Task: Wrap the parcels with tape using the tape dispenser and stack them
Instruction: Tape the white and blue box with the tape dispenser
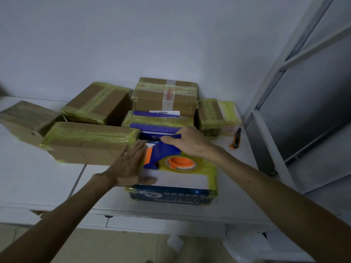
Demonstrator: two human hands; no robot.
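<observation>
A blue and white parcel (176, 180) with yellowish tape on its edges lies at the front of the white table (38, 177). On its top rests the blue and orange tape dispenser (167, 158) with a roll of clear yellowish tape. My right hand (188, 142) grips the dispenser's blue handle from behind. My left hand (129, 166) lies flat with straight fingers on the parcel's left top edge, beside the dispenser.
Several taped brown parcels (89, 141) crowd the back of the table against the wall, with another blue parcel (157, 122) among them and one box (165, 95) stacked higher. An orange and black cutter (236, 138) lies at the right. A metal frame (284, 59) stands further right.
</observation>
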